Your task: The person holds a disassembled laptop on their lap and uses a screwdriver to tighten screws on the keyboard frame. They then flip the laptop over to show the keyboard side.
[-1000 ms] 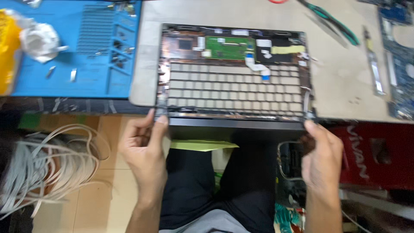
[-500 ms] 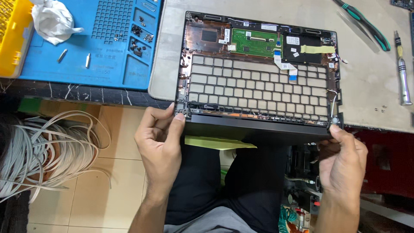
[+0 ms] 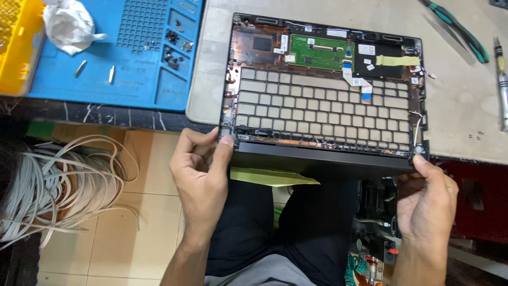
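A stripped laptop shell [image 3: 323, 108] lies upside-open on the pale worktop, its empty keyboard grid facing up and a small green circuit board [image 3: 320, 52] near its far edge. Its near edge hangs over the table's front. My left hand [image 3: 203, 175] grips the near left corner, thumb on top by the hinge. My right hand [image 3: 426, 204] holds the near right corner from below, thumb pressed on the hinge end. A yellow-green sheet [image 3: 270, 176] shows under the shell's near edge.
A blue work mat [image 3: 132, 79] at the left carries loose screws [image 3: 172, 50], two metal bits and a crumpled white cloth [image 3: 69, 26]. A yellow bin [image 3: 16, 47] stands far left. Green-handled pliers [image 3: 457, 32] and a screwdriver [image 3: 501, 79] lie right. White cables [image 3: 53, 185] coil on the floor.
The view has shifted so the shell sits further right and lower in frame. Both hands stay on its near corners, the left thumb now closer over the hinge.
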